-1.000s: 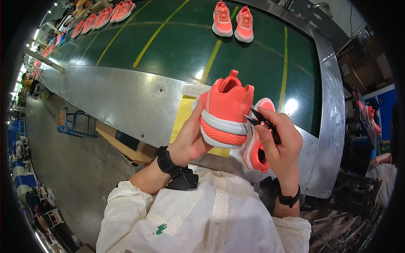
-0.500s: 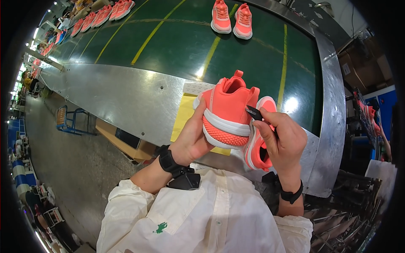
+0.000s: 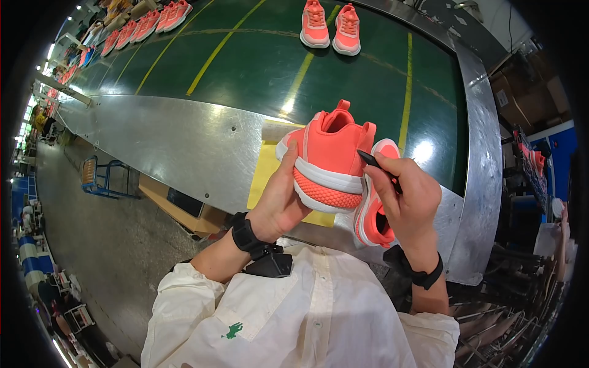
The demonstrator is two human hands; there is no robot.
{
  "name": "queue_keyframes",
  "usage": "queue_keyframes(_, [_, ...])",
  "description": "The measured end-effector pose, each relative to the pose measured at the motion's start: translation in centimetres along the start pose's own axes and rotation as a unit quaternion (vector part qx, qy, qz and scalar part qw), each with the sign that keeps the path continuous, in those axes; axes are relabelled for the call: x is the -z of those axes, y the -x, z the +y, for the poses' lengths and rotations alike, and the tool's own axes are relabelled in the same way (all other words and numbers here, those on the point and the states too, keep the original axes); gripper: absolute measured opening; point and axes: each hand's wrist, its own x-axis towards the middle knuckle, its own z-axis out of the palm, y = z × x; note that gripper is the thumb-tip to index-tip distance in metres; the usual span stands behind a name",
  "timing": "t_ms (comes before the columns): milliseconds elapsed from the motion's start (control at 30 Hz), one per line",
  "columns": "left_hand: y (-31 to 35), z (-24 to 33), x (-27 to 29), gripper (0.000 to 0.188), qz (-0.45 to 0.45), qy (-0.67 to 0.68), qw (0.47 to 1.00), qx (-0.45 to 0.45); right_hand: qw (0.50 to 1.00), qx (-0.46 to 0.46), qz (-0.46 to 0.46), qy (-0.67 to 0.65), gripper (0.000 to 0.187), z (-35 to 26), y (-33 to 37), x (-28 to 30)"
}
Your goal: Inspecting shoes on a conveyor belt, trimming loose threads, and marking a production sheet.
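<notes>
My left hand (image 3: pixel 279 202) is closed around a coral sneaker (image 3: pixel 328 150) with a white and coral textured sole, its heel turned toward me and its toe pointing away to the left. In my right hand (image 3: pixel 414 199), thumb and fingers pinch a small black pointed tool (image 3: pixel 368 159); its exact kind does not show. The tool's tip is at the sneaker's right side near the heel, and I cannot tell whether it touches. A second coral sneaker (image 3: pixel 371 211) lies on the metal edge behind my right fingers, partly hidden by them and by the held shoe.
Yellow paper (image 3: pixel 261 175) lies under the held shoe on the metal ledge (image 3: pixel 178 135). Beyond runs a green conveyor belt (image 3: pixel 245 67) with a pair of coral sneakers (image 3: pixel 331 30) and several more far left. A blue-framed stool (image 3: pixel 107 176) and a cardboard box (image 3: pixel 184 205) stand left.
My right hand and the black tool have shifted slightly, the tool's tip rising a little along the heel side. The view has moved a touch; the left hand's hold is the same.
</notes>
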Motion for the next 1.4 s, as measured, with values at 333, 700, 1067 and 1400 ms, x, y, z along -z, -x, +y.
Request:
queue_keyframes(333, [-0.6,0.6,0.9,0.06,-0.039,0.008,0.999,-0.003,0.965,-0.161,0.091,-0.184,0.019,0.5,1.9,-1.4])
queue_keyframes(700, [-1.5,-0.2,1.9,0.059,-0.025,0.026,0.999,0.009,0.976,-0.122,0.095,-0.155,0.016,1.7,2.7,-1.7])
queue_keyframes(1067, [-4.8,-5.2,6.2,0.053,-0.066,-0.04,0.986,0.151,0.844,-0.489,0.009,-0.22,0.064,7.7,15.0,2.5])
queue_keyframes(1400, [-7.7,-6.1,6.4,0.042,0.037,-0.588,0.795,0.142,0.762,-0.571,0.071,-0.299,0.057,6.9,14.9,2.0])
